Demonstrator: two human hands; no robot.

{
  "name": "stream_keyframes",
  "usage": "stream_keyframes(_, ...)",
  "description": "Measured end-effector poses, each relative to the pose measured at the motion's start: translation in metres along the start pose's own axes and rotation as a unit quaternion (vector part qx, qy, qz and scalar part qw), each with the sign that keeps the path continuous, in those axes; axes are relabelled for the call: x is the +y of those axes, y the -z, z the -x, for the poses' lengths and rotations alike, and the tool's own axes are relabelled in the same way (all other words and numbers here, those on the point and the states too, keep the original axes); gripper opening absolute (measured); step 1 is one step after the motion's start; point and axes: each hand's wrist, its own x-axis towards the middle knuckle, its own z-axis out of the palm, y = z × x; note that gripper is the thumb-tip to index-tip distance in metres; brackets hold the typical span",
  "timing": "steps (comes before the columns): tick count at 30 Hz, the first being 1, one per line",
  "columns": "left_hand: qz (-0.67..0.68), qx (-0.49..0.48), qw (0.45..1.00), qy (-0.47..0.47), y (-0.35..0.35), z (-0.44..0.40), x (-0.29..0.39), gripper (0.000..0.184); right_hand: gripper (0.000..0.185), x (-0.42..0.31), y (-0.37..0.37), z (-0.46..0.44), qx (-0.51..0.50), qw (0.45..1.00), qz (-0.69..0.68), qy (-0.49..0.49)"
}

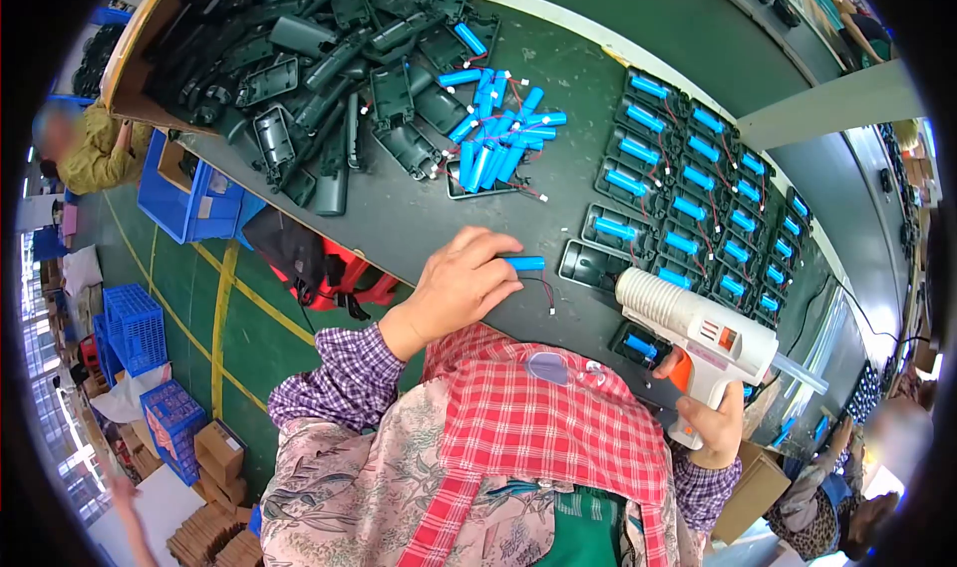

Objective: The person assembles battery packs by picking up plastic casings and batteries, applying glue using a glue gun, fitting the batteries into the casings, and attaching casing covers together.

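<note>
My left hand is closed on a blue cylindrical battery, with its thin wires and small white connector dangling below. My right hand grips a white hot glue gun by its handle, with fingers at the orange trigger. The gun's nozzle end lies over a black plastic shell and hides part of it. Right of that, rows of black shells each hold a blue battery. Another shell with a battery sits below the gun.
Loose blue batteries lie heaped on the dark worktable. A large pile of black shells spills from a cardboard box at upper left. Blue crates stand on the floor. Other people are at left and lower right.
</note>
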Motion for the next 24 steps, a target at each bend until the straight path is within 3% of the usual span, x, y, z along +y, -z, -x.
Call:
stream_keyframes(3,0.008,-0.037,0.998,0.046,0.002,0.002,0.007,0.017,0.075,0.001,0.001,-0.002,-0.009,1.000,-0.002,0.003)
stream_keyframes(10,-0.027,-0.067,0.997,0.014,-0.005,-0.012,0.003,0.027,0.072,-0.006,0.006,-0.001,-0.019,1.000,-0.014,-0.014)
stream_keyframes(16,0.114,-0.062,0.992,-0.006,-0.005,-0.043,0.028,0.021,0.073,-0.005,0.010,-0.002,-0.025,1.000,-0.013,0.000)
stream_keyframes(19,0.067,-0.079,0.993,-0.051,-0.025,-0.060,0.024,0.019,0.070,-0.009,0.011,-0.004,-0.028,1.000,-0.012,-0.005)
stream_keyframes(24,0.044,-0.080,0.995,-0.051,-0.044,-0.065,0.022,0.020,0.062,-0.009,0.017,-0.012,-0.047,0.998,0.029,-0.022)
